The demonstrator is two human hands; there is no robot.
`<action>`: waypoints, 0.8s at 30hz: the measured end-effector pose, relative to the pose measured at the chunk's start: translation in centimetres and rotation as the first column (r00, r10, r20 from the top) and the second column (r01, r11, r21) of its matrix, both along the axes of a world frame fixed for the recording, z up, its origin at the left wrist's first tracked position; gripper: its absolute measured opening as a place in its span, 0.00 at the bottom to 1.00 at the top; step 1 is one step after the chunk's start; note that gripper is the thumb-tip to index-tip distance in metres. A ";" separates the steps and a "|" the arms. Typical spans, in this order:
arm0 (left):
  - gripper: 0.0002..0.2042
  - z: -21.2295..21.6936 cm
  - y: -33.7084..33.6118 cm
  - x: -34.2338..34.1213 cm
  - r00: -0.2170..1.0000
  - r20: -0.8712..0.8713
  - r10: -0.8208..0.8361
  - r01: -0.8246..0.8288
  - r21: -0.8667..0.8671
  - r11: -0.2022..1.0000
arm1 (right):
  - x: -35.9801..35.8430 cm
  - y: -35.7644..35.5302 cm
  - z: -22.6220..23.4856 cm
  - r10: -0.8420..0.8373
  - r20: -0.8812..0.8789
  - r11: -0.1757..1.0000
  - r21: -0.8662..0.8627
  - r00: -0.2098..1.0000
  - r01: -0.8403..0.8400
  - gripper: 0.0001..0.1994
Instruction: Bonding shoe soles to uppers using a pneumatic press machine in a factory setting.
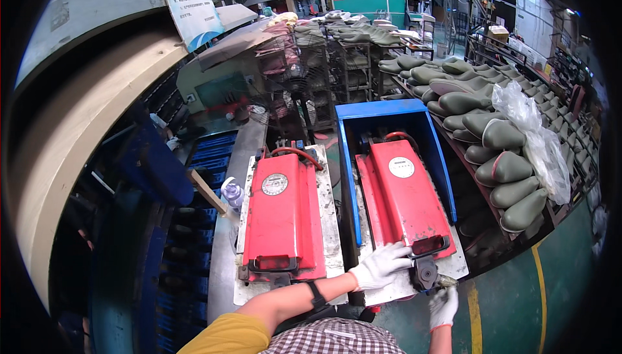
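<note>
Two red machines with black front handles stand side by side. At the front of the right red machine [414, 192], my left hand [382, 267] lies in a white glove, fingers stretched toward the black round fitting [426, 273]. It appears to touch the machine's front edge and holds nothing that I can see. Just right of and below that fitting is my right hand [443, 308], also gloved, with its fingers drawn together by a small greenish piece [447, 281]. What those fingers hold, if anything, is too small to make out. The left red machine [275, 215] is untouched.
A blue metal hood [382, 109] surrounds the right machine's back and sides. To the right, a rack carries many green boot-shaped pieces [505, 134] and clear plastic wrap [538, 140]. A bottle [232, 192] stands left of the left machine. Yellow lines [475, 315] mark the green floor.
</note>
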State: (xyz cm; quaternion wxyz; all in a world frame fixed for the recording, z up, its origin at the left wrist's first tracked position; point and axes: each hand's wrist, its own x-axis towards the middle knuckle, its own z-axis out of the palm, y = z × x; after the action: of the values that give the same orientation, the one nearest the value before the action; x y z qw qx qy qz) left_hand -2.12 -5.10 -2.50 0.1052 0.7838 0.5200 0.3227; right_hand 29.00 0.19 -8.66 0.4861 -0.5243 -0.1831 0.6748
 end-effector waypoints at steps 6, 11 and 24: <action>0.18 4.1 -13.8 -9.9 0.870 0.088 0.484 -0.485 -0.015 0.874 | -3.2 0.0 -1.5 0.119 0.450 0.973 0.126 0.885 -0.194 0.14; 0.14 4.3 -24.6 -13.9 0.569 0.086 0.818 -0.822 0.081 0.563 | -3.6 4.0 -1.9 -0.004 0.235 0.999 0.054 0.972 -0.009 0.11; 0.22 5.4 -23.5 -14.7 0.759 -0.400 0.514 -0.645 -0.362 0.673 | -8.7 -6.5 3.8 0.713 0.416 0.588 0.085 0.565 -0.804 0.08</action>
State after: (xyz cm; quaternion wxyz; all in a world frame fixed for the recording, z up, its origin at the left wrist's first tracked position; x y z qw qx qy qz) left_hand -16.83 -28.59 2.88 0.1161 0.5597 0.8153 0.0926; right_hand 20.33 -6.29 -4.82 0.1710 -0.4300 -0.5611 0.6864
